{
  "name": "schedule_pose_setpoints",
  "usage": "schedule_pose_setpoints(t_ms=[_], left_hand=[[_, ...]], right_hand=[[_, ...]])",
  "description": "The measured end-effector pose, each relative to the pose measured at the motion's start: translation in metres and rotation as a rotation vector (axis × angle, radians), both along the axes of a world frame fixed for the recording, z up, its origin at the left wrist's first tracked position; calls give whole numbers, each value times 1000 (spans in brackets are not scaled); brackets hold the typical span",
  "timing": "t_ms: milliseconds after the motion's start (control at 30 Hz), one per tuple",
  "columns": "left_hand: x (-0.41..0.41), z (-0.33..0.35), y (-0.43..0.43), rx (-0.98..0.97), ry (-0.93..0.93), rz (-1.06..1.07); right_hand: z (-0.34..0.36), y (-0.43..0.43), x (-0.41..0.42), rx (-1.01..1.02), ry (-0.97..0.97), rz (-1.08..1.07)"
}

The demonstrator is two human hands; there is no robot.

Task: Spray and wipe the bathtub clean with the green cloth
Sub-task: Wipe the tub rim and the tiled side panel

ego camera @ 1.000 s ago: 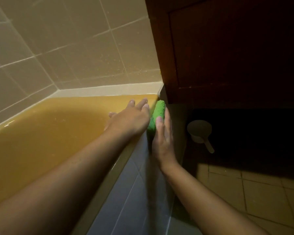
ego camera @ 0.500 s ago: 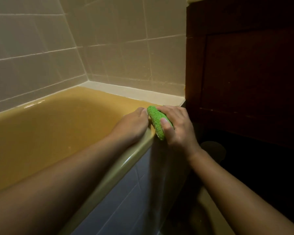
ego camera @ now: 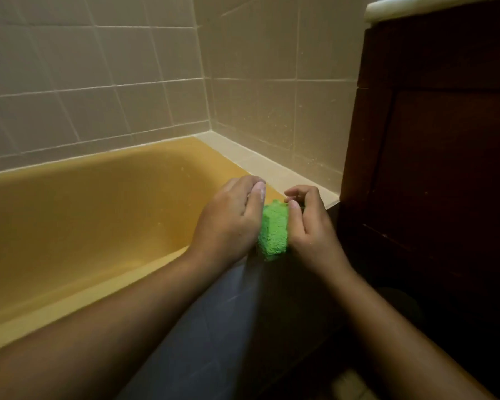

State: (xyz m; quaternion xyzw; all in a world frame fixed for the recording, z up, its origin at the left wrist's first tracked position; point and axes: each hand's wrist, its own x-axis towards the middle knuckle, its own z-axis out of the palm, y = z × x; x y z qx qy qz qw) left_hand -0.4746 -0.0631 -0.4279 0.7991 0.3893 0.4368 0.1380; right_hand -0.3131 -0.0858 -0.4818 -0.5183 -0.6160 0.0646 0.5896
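The green cloth was bunched into a thick wad and held between two hands at the right end of the bathtub, just above the near rim. I could not tell whether it touched the rim. The left hand grasped its left side, fingers curled and thumb lying up along the cloth. The right hand grasped the right side, its thumb pressed on the top edge and its fingers bent over the far end. Both forearms reached in from the near side, the left one crossing the rim. The tub was yellow inside, with a grey outer panel below the hands. Pale tiled walls rose behind it and a dark wooden cabinet stood to the right.
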Motion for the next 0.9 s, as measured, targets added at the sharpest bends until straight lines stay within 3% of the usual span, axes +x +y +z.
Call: schedule_pose_setpoints(t_ms=[100, 300, 500, 667, 900], left_hand=[[31, -8, -27, -7, 100, 62], [54, -31, -30, 115, 531, 307], [31, -23, -37, 241, 854, 378], [27, -31, -56, 206, 880, 523], [73, -20, -40, 233, 923, 410]], right_hand=[[2, 4, 11, -4, 79, 47], [-13, 2, 37, -21, 82, 71], [-21, -3, 60, -7, -277, 39], [-27, 1, 80, -25, -551, 69], [-29, -1, 89, -103, -572, 67]])
